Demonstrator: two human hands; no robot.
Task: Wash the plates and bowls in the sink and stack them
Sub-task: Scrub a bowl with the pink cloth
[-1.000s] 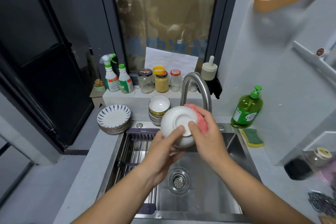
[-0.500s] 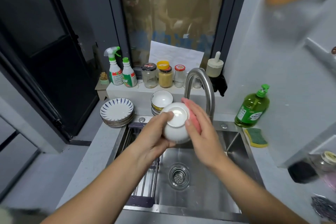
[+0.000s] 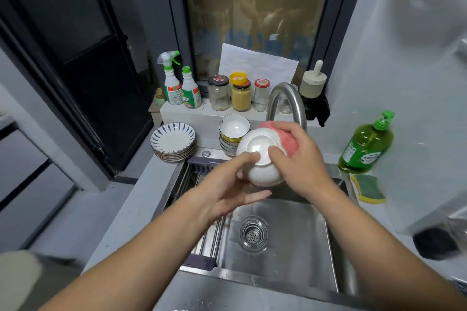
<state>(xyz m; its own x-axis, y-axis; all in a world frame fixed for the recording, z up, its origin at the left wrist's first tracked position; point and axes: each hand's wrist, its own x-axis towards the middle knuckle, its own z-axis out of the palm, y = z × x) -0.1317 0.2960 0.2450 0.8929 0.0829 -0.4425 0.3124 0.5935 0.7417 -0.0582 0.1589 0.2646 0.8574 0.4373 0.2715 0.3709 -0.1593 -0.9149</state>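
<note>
I hold a white bowl (image 3: 262, 171) upside down over the steel sink (image 3: 290, 242), its foot ring facing me. My left hand (image 3: 227, 189) grips its lower left side, thumb on the base. My right hand (image 3: 300, 159) presses a pink cloth (image 3: 288, 139) against the bowl's far right side, thumb on the foot ring. Behind the sink stands a stack of bowls (image 3: 233, 134). Left of that is a stack of blue-patterned plates (image 3: 173, 140).
The curved tap (image 3: 285, 101) rises just behind the bowl. A drying rack (image 3: 202, 209) spans the sink's left part. Green soap bottle (image 3: 366, 146) and a yellow-green sponge (image 3: 369, 188) sit on the right counter. Spray bottles (image 3: 174, 83) and jars (image 3: 241, 94) line the sill.
The bowl has turned in my hands and my left fingers have shifted lower beneath it. The cloth stays on the far side while my right hand rubs. My head has moved closer.
</note>
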